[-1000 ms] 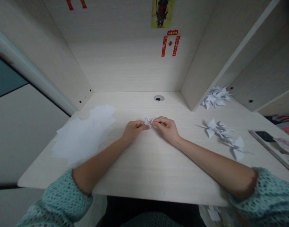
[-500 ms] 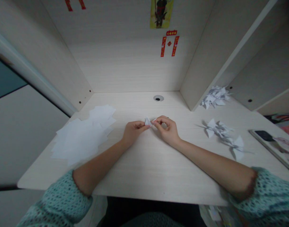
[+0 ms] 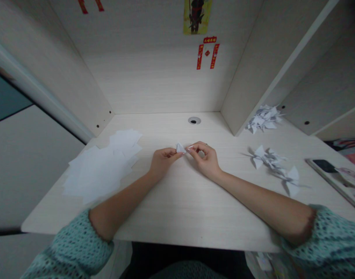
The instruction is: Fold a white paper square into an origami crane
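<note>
A small folded piece of white paper (image 3: 180, 148) is held just above the middle of the desk. My left hand (image 3: 164, 159) pinches its left and lower side between thumb and fingers. On the other side, my right hand (image 3: 204, 158) has its thumb and forefinger closed at the paper's right tip. Part of the folded paper is hidden by the fingertips. Loose sheets of white paper (image 3: 97, 172) lie spread in a pile left of my left hand. Several folded paper cranes (image 3: 274, 164) lie in a cluster to the right of my right hand.
Another heap of folded white paper (image 3: 264, 118) sits at the back right, beyond an upright panel (image 3: 244, 85). A phone (image 3: 334, 180) lies at the right. A round cable hole (image 3: 194, 121) is near the back wall. The desk's front edge runs before my lap.
The folded paper has tilted slightly and shifted a little left in my fingers. Both hands keep nearly the same place and grip.
</note>
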A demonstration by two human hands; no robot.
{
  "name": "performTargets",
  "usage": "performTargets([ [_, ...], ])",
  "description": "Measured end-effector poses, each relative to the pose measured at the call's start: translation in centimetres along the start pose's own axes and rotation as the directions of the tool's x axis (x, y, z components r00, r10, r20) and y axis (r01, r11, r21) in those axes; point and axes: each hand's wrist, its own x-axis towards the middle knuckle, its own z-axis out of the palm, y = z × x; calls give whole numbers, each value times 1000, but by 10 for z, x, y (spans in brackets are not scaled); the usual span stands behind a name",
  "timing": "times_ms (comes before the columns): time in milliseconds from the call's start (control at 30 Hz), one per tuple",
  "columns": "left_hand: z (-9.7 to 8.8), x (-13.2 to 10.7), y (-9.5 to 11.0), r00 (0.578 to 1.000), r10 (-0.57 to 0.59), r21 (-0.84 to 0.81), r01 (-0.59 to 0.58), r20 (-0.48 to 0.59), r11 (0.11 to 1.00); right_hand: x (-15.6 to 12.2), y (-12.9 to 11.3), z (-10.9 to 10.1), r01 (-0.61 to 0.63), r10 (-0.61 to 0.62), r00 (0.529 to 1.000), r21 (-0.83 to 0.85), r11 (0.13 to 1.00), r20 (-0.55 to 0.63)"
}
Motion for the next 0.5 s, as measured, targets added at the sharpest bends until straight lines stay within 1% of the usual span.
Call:
performTargets([
  [67, 0, -1, 3, 999, 32, 37, -31, -16, 999, 0, -1, 0, -13, 13, 1000, -2, 1000, -3],
  [167, 0, -1, 5, 999, 44, 78, -42, -32, 996, 0, 0, 1, -51, 52, 999, 18, 999, -6],
  [267, 0, -1, 2, 998, 53, 79, -50, -29, 996, 0, 4, 2, -81, 81, 997, 53, 995, 3],
  [333, 0, 0, -1, 999, 32, 53, -31, -19, 998, 1, 7, 2, -87, 85, 996, 80, 993, 27],
  [400, 0, 2, -5, 1000, -11, -2, 11, 5, 1000, 3, 11, 1, -104, 99, 994, 113, 988, 48],
  [500, -1, 3, -9, 998, -53, -50, 55, 39, 997, 5, 16, 0, -157, 151, 987, 170, 973, 51],
])
